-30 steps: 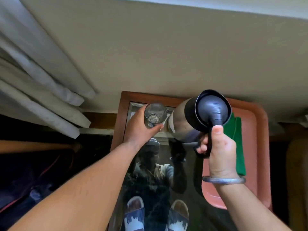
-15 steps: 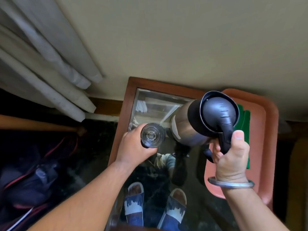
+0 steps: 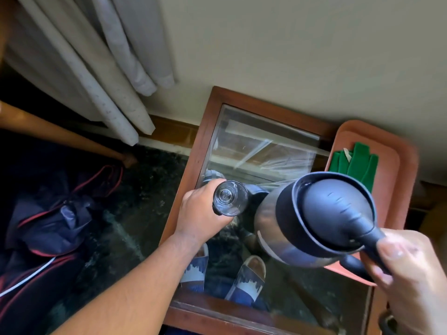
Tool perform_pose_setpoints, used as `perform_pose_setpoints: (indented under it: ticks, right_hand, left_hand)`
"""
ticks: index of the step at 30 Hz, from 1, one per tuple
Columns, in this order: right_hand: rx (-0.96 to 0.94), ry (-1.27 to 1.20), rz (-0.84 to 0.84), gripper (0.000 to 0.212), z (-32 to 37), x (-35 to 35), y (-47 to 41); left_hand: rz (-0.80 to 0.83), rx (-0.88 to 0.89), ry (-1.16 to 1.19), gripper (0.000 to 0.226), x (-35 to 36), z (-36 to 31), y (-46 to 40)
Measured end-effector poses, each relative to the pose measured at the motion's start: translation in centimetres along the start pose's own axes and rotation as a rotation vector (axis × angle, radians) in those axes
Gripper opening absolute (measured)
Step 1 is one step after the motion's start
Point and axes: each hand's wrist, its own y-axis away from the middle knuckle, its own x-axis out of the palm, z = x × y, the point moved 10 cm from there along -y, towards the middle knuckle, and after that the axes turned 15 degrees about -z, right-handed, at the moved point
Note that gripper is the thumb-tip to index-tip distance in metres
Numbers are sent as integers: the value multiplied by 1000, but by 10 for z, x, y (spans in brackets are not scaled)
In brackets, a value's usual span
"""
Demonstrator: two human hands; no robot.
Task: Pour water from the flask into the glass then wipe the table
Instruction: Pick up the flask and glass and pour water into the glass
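Steel and black plastic at 4 o'clock: flask (image 3: 312,221) tipped toward 9 o'clock, lid facing the camera, handle wrapped by the right hand (image 3: 406,274) with thumb pressed on top, fingers curled tight around the grip. Clear glass (image 3: 230,201) just beside the flask's nose, held upright above the table (image 3: 193,153) in the left hand (image 3: 200,213), fingers closed around its side, mouth open toward the camera. Looks empty or nearly so; no stream visible between spout and rim, and spout itself hidden behind the lid, so cannot tell whether water is running. Judged as the start of the pour: both vessels lifted and brought together, filling apparently not yet done. Left afterwards: setting glass and flask down, then the wipe. Green cloth (image 3: 358,165) lying untouched at 2 o'clock on the pink tray (image 3: 406,165), well apart from both hands, likely the wiping tool. Glass tabletop showing reflections only; any spill too hard to make out.
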Motion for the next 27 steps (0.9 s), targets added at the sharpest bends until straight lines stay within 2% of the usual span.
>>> perform_pose_setpoints:
  ticks: [2, 6, 10, 13, 16, 21, 27]
  right_hand:
    - [-32, 148, 73, 56, 11, 6, 3]
    - [-173, 386, 133, 45, 28, 19, 7]
    - [-98, 582, 170, 81, 18, 22, 11]
    - [-39, 651, 196, 69, 16, 25, 15]
    - [-10, 793, 252, 85, 15, 34, 18]
    - [-29, 932, 243, 82, 28, 48, 14]
    - [-28, 1075, 238, 86, 32, 64, 9]
  left_hand:
    - [37, -16, -18, 69, 2, 2, 1]
    - [199, -70, -54, 104, 8, 12, 9]
    - [218, -64, -55, 106, 1, 20, 20]
    - [211, -46, -81, 104, 1, 28, 26]
    - [188, 18, -149, 106, 4, 33, 28]
    - [298, 123, -454, 135, 23, 55, 38]
    - [340, 177, -542, 156, 41, 71, 44]
